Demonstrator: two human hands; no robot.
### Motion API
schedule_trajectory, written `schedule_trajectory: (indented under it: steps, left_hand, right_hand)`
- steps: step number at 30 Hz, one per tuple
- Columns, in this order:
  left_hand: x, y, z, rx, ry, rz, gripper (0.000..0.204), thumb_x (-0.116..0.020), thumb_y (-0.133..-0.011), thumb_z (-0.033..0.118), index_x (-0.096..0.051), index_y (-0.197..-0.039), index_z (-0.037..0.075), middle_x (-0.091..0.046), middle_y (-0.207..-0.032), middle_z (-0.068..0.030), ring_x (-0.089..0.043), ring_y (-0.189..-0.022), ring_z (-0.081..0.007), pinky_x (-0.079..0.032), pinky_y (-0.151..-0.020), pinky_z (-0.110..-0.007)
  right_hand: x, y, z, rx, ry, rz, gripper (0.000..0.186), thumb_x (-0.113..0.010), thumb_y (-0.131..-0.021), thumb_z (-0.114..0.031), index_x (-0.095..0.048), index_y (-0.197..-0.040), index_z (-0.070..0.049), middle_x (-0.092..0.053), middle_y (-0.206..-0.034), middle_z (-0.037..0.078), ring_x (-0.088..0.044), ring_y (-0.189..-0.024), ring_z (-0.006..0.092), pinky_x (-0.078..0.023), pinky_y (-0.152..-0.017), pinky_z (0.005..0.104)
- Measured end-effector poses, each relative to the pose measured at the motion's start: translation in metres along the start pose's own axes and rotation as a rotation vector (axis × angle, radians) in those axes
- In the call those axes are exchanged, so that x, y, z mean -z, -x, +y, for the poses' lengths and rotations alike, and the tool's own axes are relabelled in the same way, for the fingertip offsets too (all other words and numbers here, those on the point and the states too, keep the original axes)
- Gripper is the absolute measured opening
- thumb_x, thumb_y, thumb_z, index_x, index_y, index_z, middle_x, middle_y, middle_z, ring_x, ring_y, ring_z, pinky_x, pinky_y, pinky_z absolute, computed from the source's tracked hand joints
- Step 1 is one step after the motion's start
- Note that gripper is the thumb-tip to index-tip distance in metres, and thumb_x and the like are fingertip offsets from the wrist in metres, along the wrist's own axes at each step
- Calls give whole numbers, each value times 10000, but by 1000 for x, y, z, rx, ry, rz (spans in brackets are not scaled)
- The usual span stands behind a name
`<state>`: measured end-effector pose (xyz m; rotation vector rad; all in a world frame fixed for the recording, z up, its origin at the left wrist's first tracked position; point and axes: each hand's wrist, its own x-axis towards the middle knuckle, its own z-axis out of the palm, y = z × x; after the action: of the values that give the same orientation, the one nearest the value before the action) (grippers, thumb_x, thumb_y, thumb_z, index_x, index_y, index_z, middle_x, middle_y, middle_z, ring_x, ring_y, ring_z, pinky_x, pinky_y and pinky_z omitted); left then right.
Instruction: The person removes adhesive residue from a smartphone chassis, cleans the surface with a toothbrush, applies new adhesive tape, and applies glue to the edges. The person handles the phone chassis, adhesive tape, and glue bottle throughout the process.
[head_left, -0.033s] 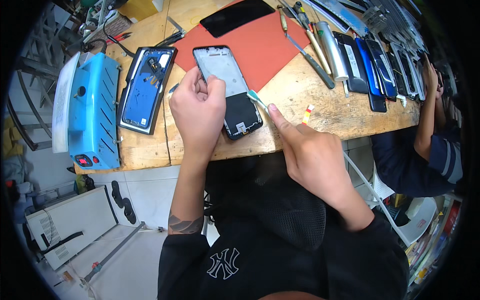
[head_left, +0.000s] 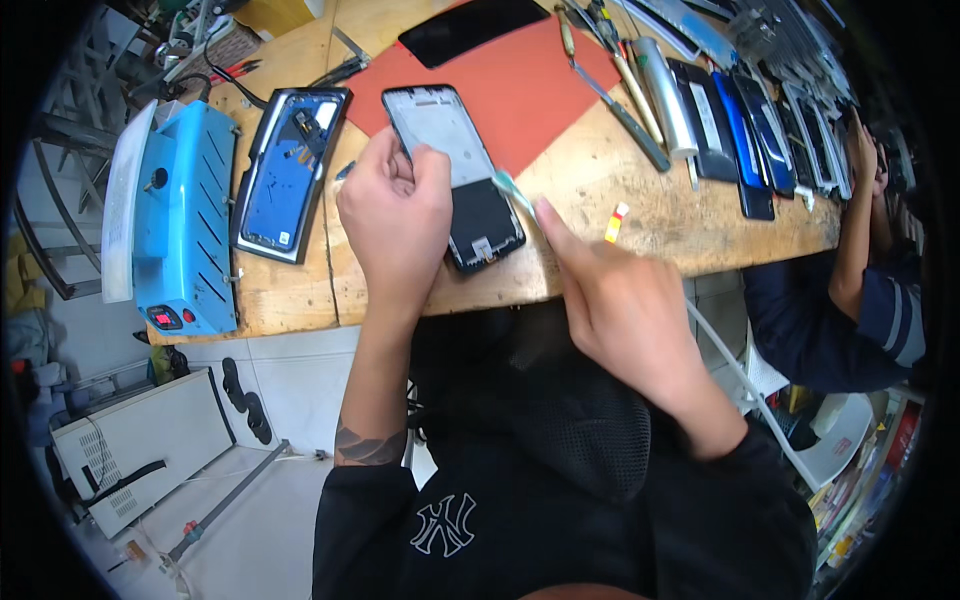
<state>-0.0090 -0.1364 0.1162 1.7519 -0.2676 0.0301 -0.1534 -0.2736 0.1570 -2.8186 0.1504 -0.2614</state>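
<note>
A phone's mid-frame (head_left: 428,122), grey metal in its upper half and black below, lies tilted partly on the red mat and partly on the wooden bench. My left hand (head_left: 400,215) is closed at its left edge, fingers curled in and thumb resting against the frame. In my right hand (head_left: 625,300) is a toothbrush (head_left: 513,190) with teal and white bristles; the index finger stretches along its handle. The brush head meets the frame's right edge, about halfway down. My right palm hides the rest of the handle.
A black phone screen (head_left: 470,30) lies on the red mat (head_left: 560,75). Left are a blue machine (head_left: 200,215) and a blue phone shell (head_left: 268,205) holding small parts. Right stand hand tools, a silver cylinder (head_left: 667,100), several phones (head_left: 705,120) and another person's arm (head_left: 858,230).
</note>
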Motion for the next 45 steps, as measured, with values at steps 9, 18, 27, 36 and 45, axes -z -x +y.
schedule_trajectory:
  steps: [9, 18, 27, 36, 45]
  left_hand:
    - [-4, -3, -1, -65, -29, 12, 174, -630, -956, 61, -660, -829, -54, -567, -614, 29, -457, -567, -23, -340, -524, -283]
    - [-4, -2, -6, -129, -45, 18, 165, -626, -971, 53, -682, -855, -52, -537, -622, 50, -418, -569, -15, -314, -522, -272]
    - [-7, 2, -5, -62, 34, 18, 140, -628, -989, 13, -730, -962, -80, -553, -657, 62, -423, -590, 0, -312, -532, -238]
    - [-3, 5, -12, 12, 96, -16, 189, -578, -1050, -4, -727, -1109, -106, -668, -845, 12, -523, -706, -17, -380, -602, -218]
    - [2, -7, -29, -130, -107, 1, 234, -606, -1036, 28, -738, -1165, -116, -613, -777, 38, -456, -640, -23, -320, -555, -252]
  right_hand:
    - [-8, 24, 2, -62, 70, -85, 643, -694, -985, -144, -555, -1613, -148, -657, -765, 117, -670, -620, 346, -526, -581, 489]
    - [6, 55, -2, -118, 6, -197, 671, -708, -948, -95, -576, -1604, -149, -626, -726, 101, -644, -576, 324, -518, -560, 466]
    - [-30, 92, 24, 57, -175, -25, 702, -747, -918, -118, -608, -1596, -235, -594, -710, 87, -627, -538, 301, -519, -509, 427]
    - [-14, 45, 12, -10, 17, 55, 681, -687, -915, -112, -595, -1589, -154, -654, -761, 103, -655, -576, 302, -528, -529, 426]
    - [-10, 80, 9, -38, -87, -63, 732, -698, -967, -178, -483, -1666, -190, -657, -744, 83, -684, -587, 290, -527, -501, 427]
